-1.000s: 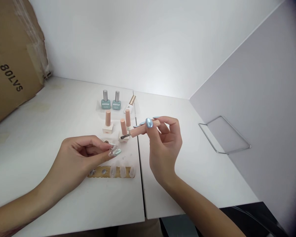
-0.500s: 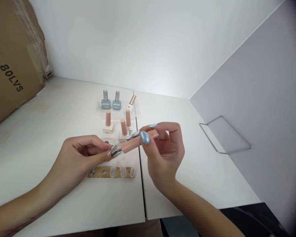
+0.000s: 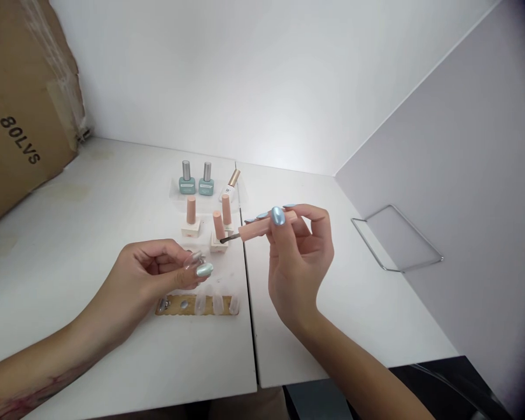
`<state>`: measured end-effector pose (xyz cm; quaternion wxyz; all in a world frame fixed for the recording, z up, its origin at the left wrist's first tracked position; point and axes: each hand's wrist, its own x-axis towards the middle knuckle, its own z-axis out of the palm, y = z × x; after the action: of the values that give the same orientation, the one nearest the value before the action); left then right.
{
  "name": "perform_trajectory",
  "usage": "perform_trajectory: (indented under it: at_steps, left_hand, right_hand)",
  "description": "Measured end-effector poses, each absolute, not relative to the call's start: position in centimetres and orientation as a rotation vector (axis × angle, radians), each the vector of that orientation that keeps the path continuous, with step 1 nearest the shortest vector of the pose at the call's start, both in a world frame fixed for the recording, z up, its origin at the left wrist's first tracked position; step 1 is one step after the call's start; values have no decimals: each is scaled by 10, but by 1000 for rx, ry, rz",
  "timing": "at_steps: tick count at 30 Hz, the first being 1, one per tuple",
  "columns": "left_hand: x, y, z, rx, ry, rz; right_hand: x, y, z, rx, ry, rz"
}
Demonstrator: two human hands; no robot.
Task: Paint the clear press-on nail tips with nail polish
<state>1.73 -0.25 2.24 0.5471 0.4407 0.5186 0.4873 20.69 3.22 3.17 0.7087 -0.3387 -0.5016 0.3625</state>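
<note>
My left hand (image 3: 146, 271) pinches a clear false nail (image 3: 194, 259) between thumb and fingers, partly hidden by them. My right hand (image 3: 300, 262) grips a nail polish brush (image 3: 257, 228) by its pink cap, bristles pointing left. In the picture the dark bristle end overlaps a pale square bottle with a pink cap (image 3: 219, 226); whether they touch I cannot tell. Two similar pink-capped bottles stand nearby, one at left (image 3: 191, 217) and one behind (image 3: 226, 209). Below my left hand lies a wooden strip (image 3: 175, 305) carrying three translucent false nails (image 3: 218, 304) and metallic round spots.
Behind, a clear tray (image 3: 174, 190) holds two teal bottles (image 3: 186, 185) with silver caps and a tilted white bottle (image 3: 228, 190) with a gold cap. A cardboard box (image 3: 26, 105) stands at left. A wire frame (image 3: 385, 268) sits by the right wall. A seam splits the table.
My right hand has drawn the brush away from the false nail, up and to the right. My left hand stays nearly in place, its thumbnail and the false nail now uncovered.
</note>
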Motion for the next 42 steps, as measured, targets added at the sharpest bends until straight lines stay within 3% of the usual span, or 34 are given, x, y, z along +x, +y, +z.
perform_trajectory:
  at_steps: [13,31,42]
  left_hand:
    - [18,-1,27,968,1178,1120]
    - [18,-3,26,975,1183,1127]
    - [19,-2,28,1109,1266,1173]
  right_hand:
    - [198,27,32,-515,-1172,805]
    - [204,33,30,-737,-1097,828]
    - [197,22,35,-447,-1306,758]
